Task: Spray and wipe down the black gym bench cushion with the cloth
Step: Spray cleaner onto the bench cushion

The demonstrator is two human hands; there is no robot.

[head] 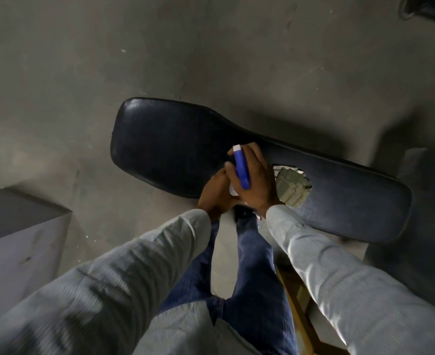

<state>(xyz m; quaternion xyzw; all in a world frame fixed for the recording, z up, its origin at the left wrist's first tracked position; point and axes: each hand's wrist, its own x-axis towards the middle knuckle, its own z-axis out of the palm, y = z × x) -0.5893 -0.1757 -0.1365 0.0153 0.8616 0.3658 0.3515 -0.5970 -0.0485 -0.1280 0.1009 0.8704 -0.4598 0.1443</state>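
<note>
A: Fingers?
B: Right hand (256,175) fingers are curling round the blue spray bottle (241,170), nozzle end pointing at the wide end of the black cushion (175,149). Left hand (216,193) is cupping underneath w/ fingers bent, prob. holding the bottle's base, but the grip's hidden.
A: Cloth?
B: Lying bunched on the cushion (292,189), just beside the right wrist.

Dim grey concrete floor (57,73) with a grey box (14,234) nearby.
</note>
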